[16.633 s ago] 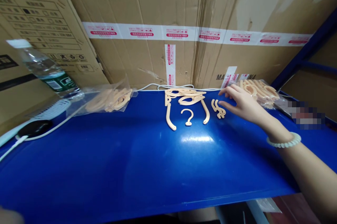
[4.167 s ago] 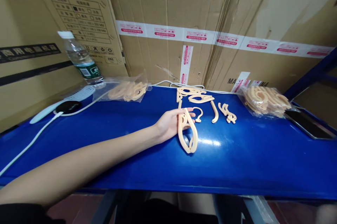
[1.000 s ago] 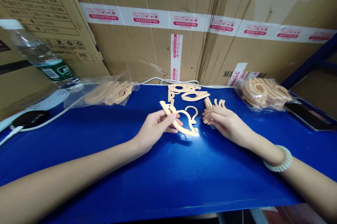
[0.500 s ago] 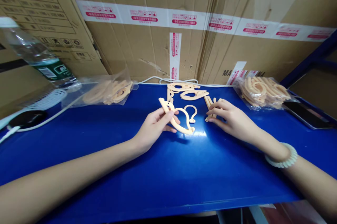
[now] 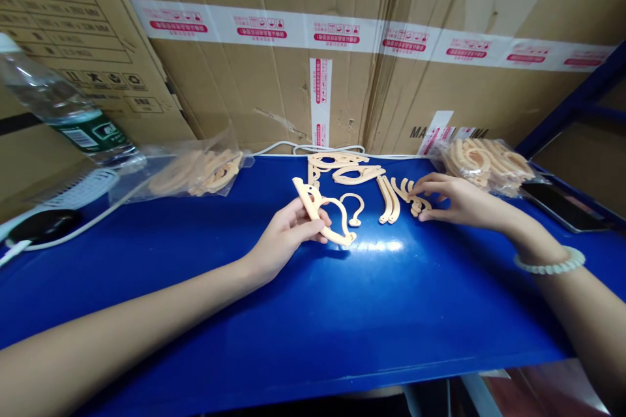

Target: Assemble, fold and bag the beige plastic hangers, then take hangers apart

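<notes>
The left hand (image 5: 283, 234) is pinching a seemingly joined beige frame (image 5: 335, 235) above the counter (image 5: 313, 319), the right hand (image 5: 457, 201) is curving about small loose pieces (image 5: 417, 208), closure indeterminable, and two strips (image 5: 393, 198) and a hook (image 5: 355, 222) are lying unattached.

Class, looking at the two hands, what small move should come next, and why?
Probably the right hand should pinch one of the small curved pieces and lift it. It is right at them, though whether it grips any is unclear, while the left hand holds the pale frame just above the table.
</notes>
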Available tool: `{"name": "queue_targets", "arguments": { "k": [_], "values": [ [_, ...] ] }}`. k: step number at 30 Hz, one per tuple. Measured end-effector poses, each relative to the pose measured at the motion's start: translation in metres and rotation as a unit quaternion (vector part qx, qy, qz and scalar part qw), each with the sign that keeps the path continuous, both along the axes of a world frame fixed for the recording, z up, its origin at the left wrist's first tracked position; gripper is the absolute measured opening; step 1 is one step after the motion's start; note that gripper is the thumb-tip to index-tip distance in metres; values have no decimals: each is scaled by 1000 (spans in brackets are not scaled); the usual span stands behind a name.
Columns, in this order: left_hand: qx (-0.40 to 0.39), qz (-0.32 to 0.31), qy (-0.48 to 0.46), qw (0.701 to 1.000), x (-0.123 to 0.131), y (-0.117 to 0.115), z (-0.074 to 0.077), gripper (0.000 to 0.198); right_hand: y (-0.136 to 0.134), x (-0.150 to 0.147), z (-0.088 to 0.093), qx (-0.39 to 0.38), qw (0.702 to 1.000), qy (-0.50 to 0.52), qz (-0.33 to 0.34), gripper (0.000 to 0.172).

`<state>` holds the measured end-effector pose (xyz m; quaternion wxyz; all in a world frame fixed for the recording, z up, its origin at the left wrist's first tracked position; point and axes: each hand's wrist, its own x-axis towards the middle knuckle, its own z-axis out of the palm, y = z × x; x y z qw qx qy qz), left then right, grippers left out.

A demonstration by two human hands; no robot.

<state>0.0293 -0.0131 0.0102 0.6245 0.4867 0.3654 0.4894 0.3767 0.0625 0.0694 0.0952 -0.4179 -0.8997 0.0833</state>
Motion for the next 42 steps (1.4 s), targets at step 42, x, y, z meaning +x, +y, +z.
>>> {"name": "queue_targets", "arguments": {
  "k": [42],
  "values": [
    [26, 19, -15, 999, 0, 2, -6, 32, 16, 8, -16, -8, 1000, 16, 15, 30]
  ]
}}
